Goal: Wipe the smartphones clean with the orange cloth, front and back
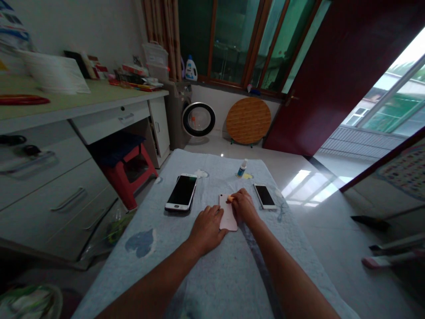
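Note:
A pink smartphone [228, 218] lies back side up on the cloth-covered table [212, 283]. My left hand [206, 228] grips its left edge, fingers along the side and thumb by the bottom corner. Between the fingers of my right hand [245, 206] is a small orange piece [229, 199], held against the phone's upper back; its kind is too small to make out. To the left, a larger white phone [182, 191] rests screen up on a dark flat thing, partly hidden. Another white phone [264, 196] lies screen up on the right. Behind stands a small spray bottle [242, 169].
On the left is a desk [116, 95] with drawers, and a red stool [133, 170] under it. A washing machine [179, 99] with its round door open stands beyond the table. A round wooden board [249, 120] leans at the wall near a dark red door [332, 75].

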`<state>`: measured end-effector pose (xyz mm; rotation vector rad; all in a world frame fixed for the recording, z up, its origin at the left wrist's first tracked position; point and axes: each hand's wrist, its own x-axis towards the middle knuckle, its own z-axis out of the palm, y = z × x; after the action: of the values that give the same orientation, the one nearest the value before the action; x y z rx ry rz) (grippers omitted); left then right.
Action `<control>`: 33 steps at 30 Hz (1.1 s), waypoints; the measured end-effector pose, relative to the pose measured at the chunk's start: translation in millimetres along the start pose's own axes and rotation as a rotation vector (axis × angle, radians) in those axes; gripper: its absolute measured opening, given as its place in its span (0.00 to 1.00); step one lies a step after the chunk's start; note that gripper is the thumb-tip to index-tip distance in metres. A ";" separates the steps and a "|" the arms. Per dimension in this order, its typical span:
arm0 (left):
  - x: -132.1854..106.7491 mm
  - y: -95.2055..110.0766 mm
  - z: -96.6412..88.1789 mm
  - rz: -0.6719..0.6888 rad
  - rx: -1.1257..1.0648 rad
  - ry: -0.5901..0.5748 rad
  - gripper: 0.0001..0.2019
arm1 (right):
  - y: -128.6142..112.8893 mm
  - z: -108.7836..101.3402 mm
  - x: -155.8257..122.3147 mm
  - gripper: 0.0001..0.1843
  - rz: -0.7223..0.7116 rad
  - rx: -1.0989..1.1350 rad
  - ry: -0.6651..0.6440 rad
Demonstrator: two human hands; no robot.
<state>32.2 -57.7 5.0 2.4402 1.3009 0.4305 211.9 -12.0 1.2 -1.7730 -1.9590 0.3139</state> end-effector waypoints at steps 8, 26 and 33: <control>1.0 -3.2 0.5 0.006 -0.038 0.018 0.23 | -15.2 18.2 23.1 0.11 -0.006 -0.033 0.026; 7.4 -29.6 3.1 0.070 -0.301 -0.035 0.39 | -35.5 2.5 -39.6 0.11 -0.282 0.011 -0.194; 6.2 -34.6 -8.7 0.109 -0.270 -0.140 0.32 | -19.1 -19.5 -67.6 0.14 -0.269 0.069 -0.237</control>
<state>6.4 -33.1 -1.5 2.2750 0.9869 0.4243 208.1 -83.6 14.0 -1.4612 -2.2900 0.5114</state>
